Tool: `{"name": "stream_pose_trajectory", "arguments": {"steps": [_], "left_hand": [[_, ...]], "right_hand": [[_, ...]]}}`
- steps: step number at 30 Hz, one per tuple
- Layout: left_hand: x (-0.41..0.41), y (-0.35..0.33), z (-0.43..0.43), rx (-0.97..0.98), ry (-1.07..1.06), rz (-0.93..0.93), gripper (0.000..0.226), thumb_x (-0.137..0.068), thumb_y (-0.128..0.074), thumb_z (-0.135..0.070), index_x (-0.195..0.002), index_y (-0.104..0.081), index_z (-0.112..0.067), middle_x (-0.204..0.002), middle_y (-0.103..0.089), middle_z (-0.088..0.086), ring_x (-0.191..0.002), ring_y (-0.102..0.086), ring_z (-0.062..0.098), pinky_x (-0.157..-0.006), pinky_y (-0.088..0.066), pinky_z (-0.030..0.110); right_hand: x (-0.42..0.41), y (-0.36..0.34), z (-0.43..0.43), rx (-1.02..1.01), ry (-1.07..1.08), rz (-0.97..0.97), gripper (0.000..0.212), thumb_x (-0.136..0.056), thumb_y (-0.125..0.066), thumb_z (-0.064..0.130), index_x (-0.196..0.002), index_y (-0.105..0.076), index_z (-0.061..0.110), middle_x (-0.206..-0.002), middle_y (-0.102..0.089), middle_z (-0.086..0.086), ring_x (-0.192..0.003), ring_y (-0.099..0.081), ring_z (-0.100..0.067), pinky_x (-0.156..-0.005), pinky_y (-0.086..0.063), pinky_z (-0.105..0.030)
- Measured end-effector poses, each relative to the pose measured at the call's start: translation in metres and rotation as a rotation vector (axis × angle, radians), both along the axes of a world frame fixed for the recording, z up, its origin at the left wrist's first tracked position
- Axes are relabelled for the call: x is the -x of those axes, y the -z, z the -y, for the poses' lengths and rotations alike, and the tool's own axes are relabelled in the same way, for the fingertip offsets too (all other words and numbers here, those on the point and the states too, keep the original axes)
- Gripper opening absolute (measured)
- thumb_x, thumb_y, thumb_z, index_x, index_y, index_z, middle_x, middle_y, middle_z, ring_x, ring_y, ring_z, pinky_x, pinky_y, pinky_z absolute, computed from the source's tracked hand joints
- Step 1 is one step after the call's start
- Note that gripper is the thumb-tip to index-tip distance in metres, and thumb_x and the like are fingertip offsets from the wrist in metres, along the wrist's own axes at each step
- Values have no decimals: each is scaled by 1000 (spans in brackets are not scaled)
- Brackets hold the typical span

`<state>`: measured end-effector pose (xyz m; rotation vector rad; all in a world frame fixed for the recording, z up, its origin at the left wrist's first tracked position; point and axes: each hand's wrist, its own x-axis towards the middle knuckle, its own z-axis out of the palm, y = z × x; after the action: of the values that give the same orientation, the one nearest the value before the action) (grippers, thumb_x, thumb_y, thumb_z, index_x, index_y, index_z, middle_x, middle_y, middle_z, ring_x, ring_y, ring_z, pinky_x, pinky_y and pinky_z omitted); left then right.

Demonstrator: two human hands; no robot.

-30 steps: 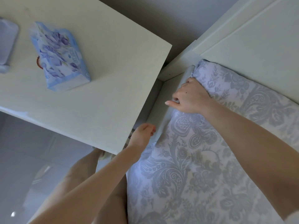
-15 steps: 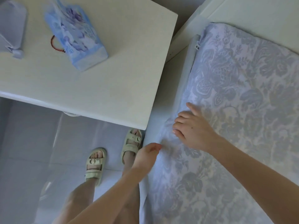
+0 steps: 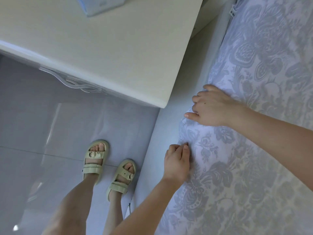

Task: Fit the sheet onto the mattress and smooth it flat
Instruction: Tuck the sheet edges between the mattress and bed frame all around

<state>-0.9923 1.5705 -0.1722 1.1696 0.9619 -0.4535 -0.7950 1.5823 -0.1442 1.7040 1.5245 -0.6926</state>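
I see the floral sheet [image 3: 254, 158] filling the right side of the frame, its edge running down the middle beside the bed's pale side [image 3: 162, 133]. My left hand [image 3: 177, 162], lower centre, pinches that edge between thumb and curled fingers. My right hand [image 3: 213, 107], just above, curls its fingers over the same edge, thumb straight. The white counter [image 3: 118, 48] sits upper left.

The white table [image 3: 110, 48] stands close beside the sheet [image 3: 254, 150], leaving a narrow gap.
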Motion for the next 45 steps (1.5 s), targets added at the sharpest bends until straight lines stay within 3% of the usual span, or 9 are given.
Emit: {"name": "stream_pose_trajectory", "arguments": {"steps": [6,9,14,18,27,35,40,42,45], "left_hand": [[-3,0,6,33,-52,18,38,-102,-32,-30,-111,-63,-11,-123,-52,2,-118,-47,21,-109,-32,35],[-6,-4,11,128,-82,9,38,-101,-32,-34,-111,-61,-13,-122,-56,1,-115,-51,19,-105,-37,33],[-3,13,10,523,-194,-119,47,-98,-27,-45,-119,-65,-27,-118,-65,-11,-107,-58,6,-92,-40,19],[-8,13,17,510,7,-162,64,-84,-26,-66,-118,-64,-26,-118,-65,-2,-109,-60,18,-102,-42,32],[10,23,17,459,140,-299,73,-92,-12,-64,-137,-49,-19,-140,-50,5,-128,-45,22,-112,-27,33],[40,4,-11,102,-120,-186,56,-98,-29,-46,-88,-60,-1,-97,-66,15,-101,-61,32,-94,-47,39],[48,-1,13,197,-73,-54,39,-99,-31,-44,-94,-58,-17,-107,-66,7,-109,-58,27,-98,-42,35],[47,4,18,247,-96,-72,39,-98,-31,-46,-96,-61,-22,-110,-66,0,-108,-59,22,-103,-42,36],[45,10,23,303,-102,-107,38,-96,-31,-52,-94,-61,-27,-110,-66,-1,-105,-60,20,-102,-43,36]], "right_hand": [[6,-1,-20,281,24,26,61,-98,-9,54,-95,-59,19,-123,-60,-6,-121,-48,-22,-111,-14,-40],[7,-3,-17,364,-24,94,71,-96,-4,57,-117,-60,18,-128,-59,-6,-125,-45,-19,-111,-10,-41],[6,-1,-22,371,48,50,65,-95,-2,59,-84,-54,22,-116,-63,-3,-114,-51,-17,-110,-14,-41],[1,-1,-22,412,19,73,75,-94,-2,61,-114,-62,21,-126,-60,-2,-123,-46,-15,-112,-10,-39],[14,11,-22,467,29,117,74,-94,-2,62,-111,-63,23,-125,-60,1,-124,-44,-15,-110,-11,-41],[18,5,-13,201,61,127,63,-98,-9,56,-65,-46,17,-102,-67,-2,-104,-56,-19,-107,-21,-38],[19,2,-19,231,151,120,65,-98,-9,55,-84,-61,17,-121,-62,-4,-121,-50,-19,-112,-15,-39],[24,-6,-16,149,149,88,59,-99,-13,53,-65,-47,20,-114,-66,-5,-113,-55,-20,-111,-17,-41],[39,-20,3,4,35,8,58,-98,-16,52,-88,-66,24,-103,-70,1,-108,-57,-18,-114,-14,-43]]}}
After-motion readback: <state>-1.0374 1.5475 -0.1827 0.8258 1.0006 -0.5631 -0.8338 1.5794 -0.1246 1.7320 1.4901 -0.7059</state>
